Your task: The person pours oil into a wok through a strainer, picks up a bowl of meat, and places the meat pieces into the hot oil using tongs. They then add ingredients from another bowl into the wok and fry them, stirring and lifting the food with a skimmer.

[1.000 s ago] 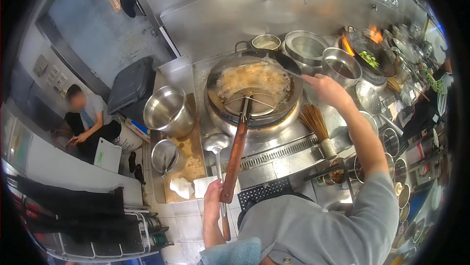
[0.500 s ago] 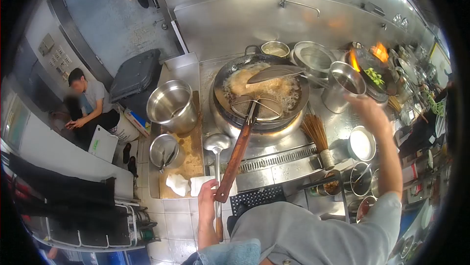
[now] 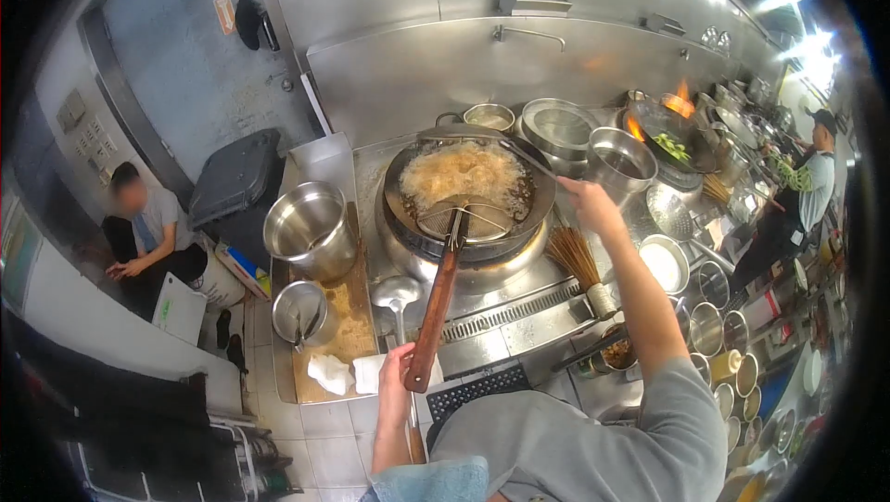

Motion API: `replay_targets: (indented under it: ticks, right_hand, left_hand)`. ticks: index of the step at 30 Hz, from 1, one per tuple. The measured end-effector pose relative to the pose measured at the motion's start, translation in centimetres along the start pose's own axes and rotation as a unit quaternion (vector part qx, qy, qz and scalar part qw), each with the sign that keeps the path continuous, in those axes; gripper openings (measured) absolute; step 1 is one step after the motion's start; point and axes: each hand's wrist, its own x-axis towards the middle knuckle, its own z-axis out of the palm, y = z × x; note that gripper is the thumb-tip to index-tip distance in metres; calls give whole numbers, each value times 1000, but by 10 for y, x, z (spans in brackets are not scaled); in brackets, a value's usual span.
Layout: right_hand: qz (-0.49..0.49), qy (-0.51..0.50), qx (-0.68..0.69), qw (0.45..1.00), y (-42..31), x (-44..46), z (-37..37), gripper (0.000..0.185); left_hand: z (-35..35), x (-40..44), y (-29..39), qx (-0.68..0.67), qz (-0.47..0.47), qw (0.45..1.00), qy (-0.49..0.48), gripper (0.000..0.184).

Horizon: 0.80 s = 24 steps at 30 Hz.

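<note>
My left hand [image 3: 397, 381] is closed round the end of a long wooden handle [image 3: 434, 321], which belongs to a wire strainer [image 3: 480, 219] at the wok's near side. Beside that hand, a steel ladle [image 3: 397, 292] lies with its shaft running down past my fingers. My right hand [image 3: 593, 205] grips the shaft of a long-handled metal utensil [image 3: 459, 132]. Its broad, shallow head shows almost edge-on at the far rim of the wok [image 3: 394, 196], so its exact kind is unclear. Pale golden food [image 3: 459, 173] bubbles in the oil.
Left of the wok stand a tall steel pot [image 3: 311, 224] and a smaller one [image 3: 301, 310]. A bamboo brush [image 3: 575, 259] lies right, near a white-filled bowl [image 3: 663, 263]. Flames rise behind a second wok [image 3: 667, 136]. One person [image 3: 153, 224] sits left; another [image 3: 811, 182] stands right.
My right hand has come left towards the wok. The broad utensil head has shifted from above the food to the far rim, uncovering more of the food. My left hand stays at the wooden handle.
</note>
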Motion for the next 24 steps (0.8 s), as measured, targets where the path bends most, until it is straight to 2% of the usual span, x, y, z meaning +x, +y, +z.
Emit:
replay_targets:
  ticks: [1,5,9,10,12,14,15,16,18,21,22,24]
  right_hand:
    - [21,-13,4,1000,-2,1,12,50]
    - [-39,15,-118,992,-14,-18,40,58]
    - [31,-39,-156,986,-23,-50,40,57]
    - [21,-15,-183,983,-21,-60,46,58]
    - [86,-101,-184,974,-20,-69,49,60]
    - [122,-131,-174,968,-27,-78,52,62]
    - [80,-79,-154,982,-15,-89,62,71]
    - [42,-16,-160,986,-10,-100,66,70]
    - [30,68,-116,990,-32,-121,49,71]
    - [111,90,-51,988,-48,-166,30,64]
    - [110,106,-25,988,-42,-183,31,59]
    - [130,79,63,986,-40,-229,27,50]
  left_hand:
    - [-1,0,-1,-9,1,1000,-4,47]
    - [-18,-1,-6,-60,-2,998,2,39]
    - [-36,0,-6,-133,-38,990,12,32]
    - [-40,1,-8,-143,-36,989,11,33]
    - [-49,5,-15,-161,-37,986,7,34]
    - [-54,12,-20,-153,-27,988,3,37]
    - [-55,16,-19,-144,-13,989,-4,38]
    - [-54,21,-17,-134,3,991,-12,39]
    - [-48,24,1,-108,37,993,9,37]
    - [-35,24,30,-132,96,985,52,38]
    - [-36,25,34,-138,131,981,39,41]
    - [-42,28,40,-159,194,968,14,46]
